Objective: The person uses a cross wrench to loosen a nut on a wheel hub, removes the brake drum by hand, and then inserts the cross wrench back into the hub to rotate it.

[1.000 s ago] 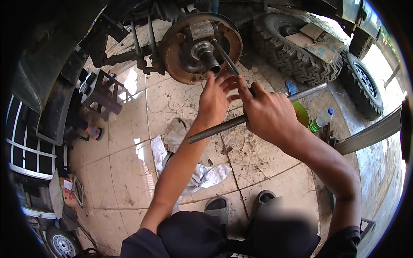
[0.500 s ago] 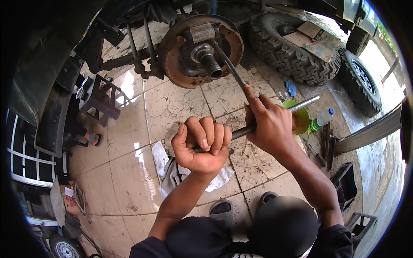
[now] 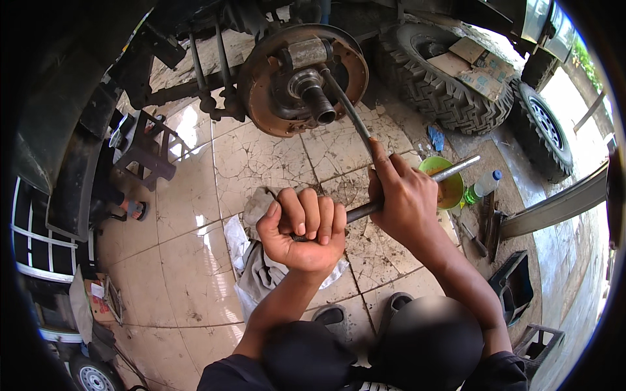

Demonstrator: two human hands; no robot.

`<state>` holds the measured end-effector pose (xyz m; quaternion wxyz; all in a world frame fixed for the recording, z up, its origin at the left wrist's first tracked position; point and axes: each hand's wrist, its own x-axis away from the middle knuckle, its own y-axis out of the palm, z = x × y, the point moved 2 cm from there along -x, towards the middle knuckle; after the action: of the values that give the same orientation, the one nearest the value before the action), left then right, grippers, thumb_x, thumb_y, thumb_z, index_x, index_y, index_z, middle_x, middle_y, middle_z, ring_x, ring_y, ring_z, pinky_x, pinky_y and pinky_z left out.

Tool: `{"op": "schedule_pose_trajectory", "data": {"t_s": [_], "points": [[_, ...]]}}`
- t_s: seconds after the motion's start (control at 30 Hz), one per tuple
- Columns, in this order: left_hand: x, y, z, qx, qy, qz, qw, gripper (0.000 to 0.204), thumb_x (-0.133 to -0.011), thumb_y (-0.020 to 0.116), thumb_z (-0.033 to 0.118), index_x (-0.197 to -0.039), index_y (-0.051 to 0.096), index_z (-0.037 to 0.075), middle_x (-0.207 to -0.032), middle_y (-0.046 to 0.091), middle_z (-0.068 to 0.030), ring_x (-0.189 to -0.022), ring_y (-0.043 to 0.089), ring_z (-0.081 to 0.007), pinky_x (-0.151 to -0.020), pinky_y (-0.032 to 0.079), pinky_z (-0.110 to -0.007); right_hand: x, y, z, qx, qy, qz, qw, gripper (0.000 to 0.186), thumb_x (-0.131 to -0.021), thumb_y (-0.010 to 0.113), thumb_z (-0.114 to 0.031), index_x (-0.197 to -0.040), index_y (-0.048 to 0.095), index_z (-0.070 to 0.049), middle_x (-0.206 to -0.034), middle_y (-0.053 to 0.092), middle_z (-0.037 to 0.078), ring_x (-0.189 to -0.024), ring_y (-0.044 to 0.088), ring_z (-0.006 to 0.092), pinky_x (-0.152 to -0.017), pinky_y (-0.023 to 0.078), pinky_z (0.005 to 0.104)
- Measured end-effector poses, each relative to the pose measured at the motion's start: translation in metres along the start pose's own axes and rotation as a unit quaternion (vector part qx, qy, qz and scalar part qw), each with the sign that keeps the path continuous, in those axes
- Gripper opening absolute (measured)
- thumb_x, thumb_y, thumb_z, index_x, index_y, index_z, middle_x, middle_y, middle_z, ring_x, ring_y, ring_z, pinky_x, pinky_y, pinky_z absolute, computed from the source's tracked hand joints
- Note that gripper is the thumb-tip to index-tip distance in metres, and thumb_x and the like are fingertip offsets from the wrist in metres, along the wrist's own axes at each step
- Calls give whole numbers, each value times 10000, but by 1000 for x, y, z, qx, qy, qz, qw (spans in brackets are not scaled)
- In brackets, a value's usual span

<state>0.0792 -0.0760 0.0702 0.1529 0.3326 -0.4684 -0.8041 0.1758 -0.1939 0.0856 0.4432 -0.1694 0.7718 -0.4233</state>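
My left hand (image 3: 303, 231) is curled palm-up round the lower left end of a straight metal rod (image 3: 456, 169). The rod slants up to the right and passes through my right hand (image 3: 405, 199), which is closed on it. From the right hand a second long metal bar (image 3: 352, 114) reaches up to the wheel hub (image 3: 317, 104), and my right index finger lies along it. Its far tip meets the rusty brake assembly (image 3: 264, 107) just beside the hub. My right fingers hide whether bar and rod are joined.
Crumpled rags (image 3: 261, 270) lie on the tiled floor below my left hand. At right are a green bowl (image 3: 456, 195), a bottle (image 3: 484, 185), and a black tray (image 3: 512, 287). A large tire (image 3: 443, 98) lies behind; a dark stool (image 3: 153, 153) and another person's foot (image 3: 135, 210) are left.
The view has shifted slightly. My left fingers have loosened a little round the rod. The bar's tip stays beside the hub.
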Motion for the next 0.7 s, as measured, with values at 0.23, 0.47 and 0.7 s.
{"op": "schedule_pose_trajectory", "data": {"t_s": [0.23, 0.47, 0.7], "points": [[-14, -26, 6, 24, -143, -3, 989, 517, -1004, 316, 544, -1168, 541, 108, -1082, 584, -37, -1070, 522, -182, -897, 418, -385, 18, -23, 0, -7, -39, -68, 997, 681, -761, 661, -64, -1390, 429, 55, -843, 568, 145, -617, 616, 289, -564, 501, 393], [-52, -35, -35, -131, -236, 73, 960, 368, -1051, 365, 296, -1323, 467, 70, -1245, 589, -103, -1140, 562, -236, -938, 479, -421, 27, -22, -17, 16, -106, -91, 990, 653, -765, 575, -46, -1392, 437, 69, -798, 536, 133, -583, 594, 258, -568, 515, 365], [-80, -47, -36, -94, -204, 50, 973, 247, -1040, 418, 170, -1250, 486, 57, -1090, 595, -101, -855, 608, -208, -764, 516, -367, 8, -9, -23, 70, -122, -77, 987, 628, -776, 557, -66, -1368, 440, 110, -795, 544, 130, -574, 604, 243, -581, 522, 355]]}}
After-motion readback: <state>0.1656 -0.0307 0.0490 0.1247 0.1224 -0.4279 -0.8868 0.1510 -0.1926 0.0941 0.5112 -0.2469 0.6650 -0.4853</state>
